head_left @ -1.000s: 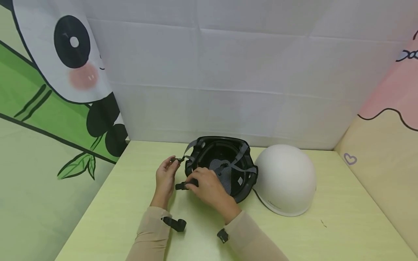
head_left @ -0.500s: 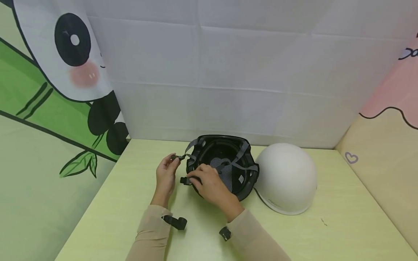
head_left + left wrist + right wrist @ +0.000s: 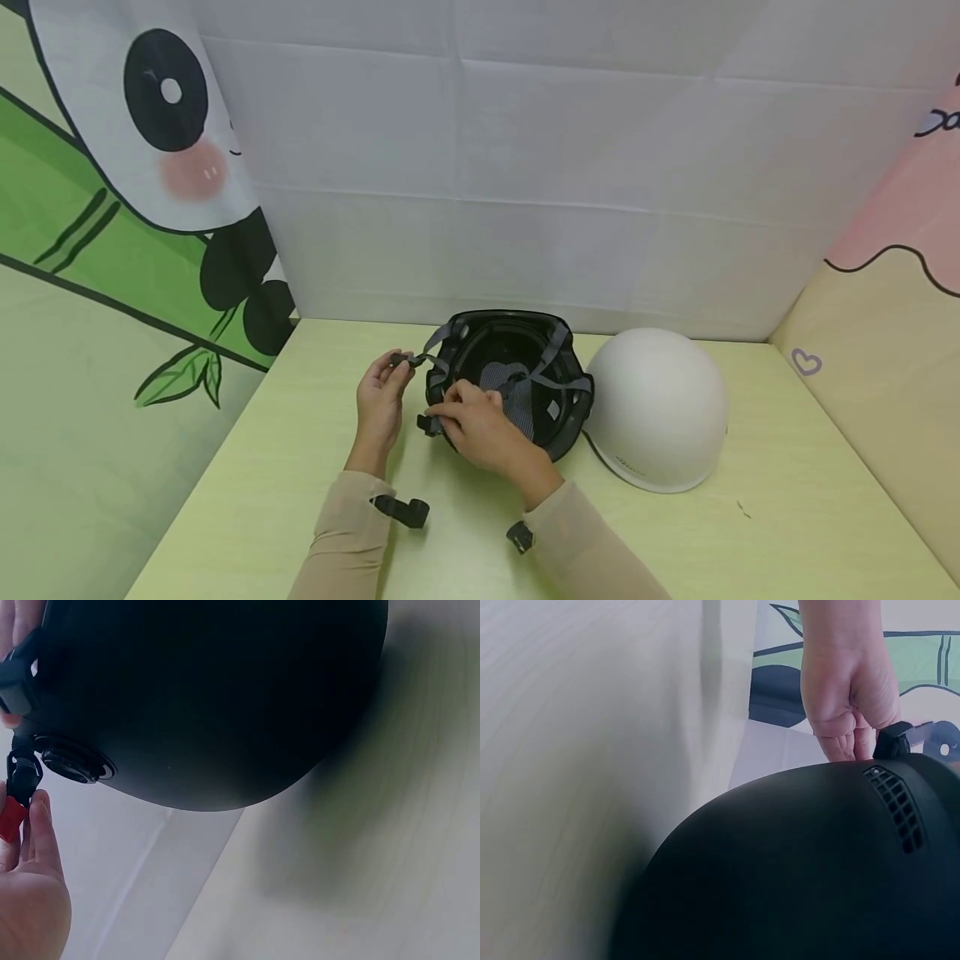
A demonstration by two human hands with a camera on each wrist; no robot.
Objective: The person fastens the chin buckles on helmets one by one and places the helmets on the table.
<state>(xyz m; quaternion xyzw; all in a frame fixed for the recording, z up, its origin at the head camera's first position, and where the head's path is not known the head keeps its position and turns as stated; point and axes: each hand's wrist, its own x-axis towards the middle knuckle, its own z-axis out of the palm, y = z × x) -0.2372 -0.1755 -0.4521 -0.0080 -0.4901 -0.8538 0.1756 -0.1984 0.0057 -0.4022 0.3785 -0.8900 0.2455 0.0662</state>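
Observation:
A black helmet [image 3: 551, 442] lies with its open side up, showing grey straps [image 3: 551, 350] and a padded lining inside. Beyond its left rim, my left hand [image 3: 379, 410] pinches a strap buckle [image 3: 403, 360] between thumb and fingers. The left wrist view shows a red part [image 3: 11, 817] on that buckle. At the near left rim, my right hand [image 3: 483, 429] pinches a small black block-shaped piece [image 3: 428, 425]; what it belongs to I cannot tell. The helmet's dark outer shell [image 3: 765, 877] fills much of the right wrist view, with a grid vent [image 3: 896, 810].
A white helmet [image 3: 660, 408] sits dome up right beside the black one, a dark strap [image 3: 600, 457] trailing from under it. Both are on a pale yellow table [image 3: 787, 500], with a white cloth wall [image 3: 555, 208] behind.
My right hand has moved slightly up, and the black piece in it has turned and shifted a little right. My left hand stays on the buckle.

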